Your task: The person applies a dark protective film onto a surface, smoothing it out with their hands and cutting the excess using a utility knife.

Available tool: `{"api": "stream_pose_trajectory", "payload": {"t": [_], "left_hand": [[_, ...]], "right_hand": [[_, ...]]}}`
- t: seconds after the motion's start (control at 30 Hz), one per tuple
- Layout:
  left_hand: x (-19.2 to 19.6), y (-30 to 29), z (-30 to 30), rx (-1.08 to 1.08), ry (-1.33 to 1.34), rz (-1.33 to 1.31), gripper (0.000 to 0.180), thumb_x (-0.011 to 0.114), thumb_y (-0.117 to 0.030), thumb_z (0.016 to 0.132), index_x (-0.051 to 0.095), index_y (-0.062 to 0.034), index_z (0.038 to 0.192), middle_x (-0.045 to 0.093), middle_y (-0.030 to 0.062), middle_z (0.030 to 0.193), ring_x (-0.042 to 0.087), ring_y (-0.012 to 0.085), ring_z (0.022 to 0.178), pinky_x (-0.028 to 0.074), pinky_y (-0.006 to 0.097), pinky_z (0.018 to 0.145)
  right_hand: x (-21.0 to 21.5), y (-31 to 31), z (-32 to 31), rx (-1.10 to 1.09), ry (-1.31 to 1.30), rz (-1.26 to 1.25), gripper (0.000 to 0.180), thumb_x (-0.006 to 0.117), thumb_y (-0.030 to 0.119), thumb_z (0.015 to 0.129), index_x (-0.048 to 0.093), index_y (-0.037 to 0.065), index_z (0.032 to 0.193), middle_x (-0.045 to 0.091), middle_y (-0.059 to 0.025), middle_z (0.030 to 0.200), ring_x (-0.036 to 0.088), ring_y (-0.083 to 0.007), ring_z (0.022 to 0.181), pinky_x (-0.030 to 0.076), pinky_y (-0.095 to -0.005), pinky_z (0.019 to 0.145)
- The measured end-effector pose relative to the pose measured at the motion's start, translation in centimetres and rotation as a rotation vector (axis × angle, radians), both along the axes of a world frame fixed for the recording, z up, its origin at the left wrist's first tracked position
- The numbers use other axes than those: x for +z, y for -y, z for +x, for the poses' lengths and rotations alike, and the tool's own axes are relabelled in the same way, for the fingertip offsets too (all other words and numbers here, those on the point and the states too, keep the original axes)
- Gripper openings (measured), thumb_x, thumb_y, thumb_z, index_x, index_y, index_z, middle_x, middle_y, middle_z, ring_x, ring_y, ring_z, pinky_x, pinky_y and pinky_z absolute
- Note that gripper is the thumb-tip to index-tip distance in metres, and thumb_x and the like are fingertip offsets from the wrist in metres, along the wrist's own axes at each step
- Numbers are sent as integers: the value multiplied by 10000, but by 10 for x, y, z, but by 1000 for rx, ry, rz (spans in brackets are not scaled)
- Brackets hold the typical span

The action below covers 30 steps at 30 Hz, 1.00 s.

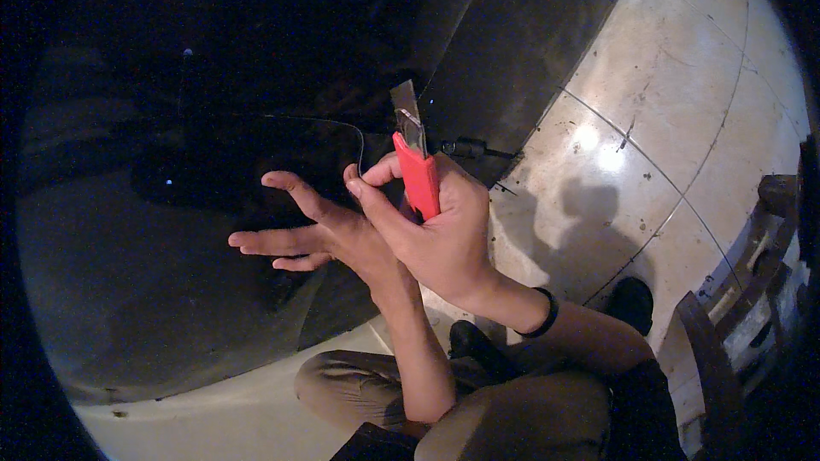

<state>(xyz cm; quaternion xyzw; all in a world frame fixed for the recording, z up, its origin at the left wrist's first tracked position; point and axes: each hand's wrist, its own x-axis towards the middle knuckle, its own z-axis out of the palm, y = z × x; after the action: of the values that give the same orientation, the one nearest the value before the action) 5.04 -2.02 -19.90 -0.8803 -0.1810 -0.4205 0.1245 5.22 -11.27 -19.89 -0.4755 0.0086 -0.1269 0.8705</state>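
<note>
Head view: right hand is wrapped firmly around a red utility knife, blade extended and pointing up and away, thumb braced along the handle's side. The knife sits just above a thin dark wire that curves down to the thumb tip — whether it is pinched there, cannot tell. Left hand is spread wide, fingers splayed, holding nothing, crossed under the right wrist over a large dark sheet on the tiled floor.

My read: keep the blade angled away from the spread fingers, and cut away from the body — the light is poor.

Containers: none visible. A wooden frame at right, contents unclear.
</note>
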Motion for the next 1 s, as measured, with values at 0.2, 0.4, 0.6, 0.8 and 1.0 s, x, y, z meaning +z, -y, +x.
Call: {"api": "stream_pose_trajectory", "payload": {"t": [0.2, 0.4, 0.6, 0.8, 1.0], "left_hand": [[4, -5, -8, -157, 36, 36, 827, 749, -473, 951, 342, -293, 1647, -204, 334, 1687, -224, 502, 1567, -44, 760, 1158], [14, -11, 1, -301, 58, 0, 831, 777, -401, 935, 358, -177, 1617, -178, 361, 1686, -270, 515, 1546, -239, 745, 1103], [9, -13, 10, -296, 67, -20, 811, 641, -462, 1010, 259, -165, 1661, -194, 433, 1640, -292, 539, 1526, -275, 742, 1074], [0, -8, 18, -107, 48, 120, 784, 445, -591, 1072, 145, -239, 1705, -158, 423, 1654, -191, 599, 1534, -181, 809, 1083], [0, 3, 21, -105, 59, 5, 842, 527, -572, 1049, 124, -233, 1706, -150, 437, 1646, -182, 612, 1529, -155, 811, 1096]], "right_hand": [[-7, 4, 5, -13, -42, -61, 122, 834, 102, 874, 729, 64, 923, 703, -25, 812, 620, -115, 650, 465, -276, 582], [-14, 10, 25, -36, -121, -87, 168, 832, 150, 892, 710, 40, 927, 705, -11, 791, 596, -70, 642, 467, -265, 582], [-14, 13, 29, 39, -146, -168, 181, 807, 132, 943, 675, 28, 1009, 624, 38, 820, 529, -20, 716, 412, -205, 626], [-10, 36, 16, -78, -125, -482, 294, 652, 172, 1017, 530, 27, 1242, 626, -105, 751, 607, -249, 624, 453, -369, 565], [50, 92, 5, 140, -67, -941, 251, 547, 204, 1054, 556, 38, 1242, 653, -191, 737, 677, -386, 690, 486, -485, 593]]}}
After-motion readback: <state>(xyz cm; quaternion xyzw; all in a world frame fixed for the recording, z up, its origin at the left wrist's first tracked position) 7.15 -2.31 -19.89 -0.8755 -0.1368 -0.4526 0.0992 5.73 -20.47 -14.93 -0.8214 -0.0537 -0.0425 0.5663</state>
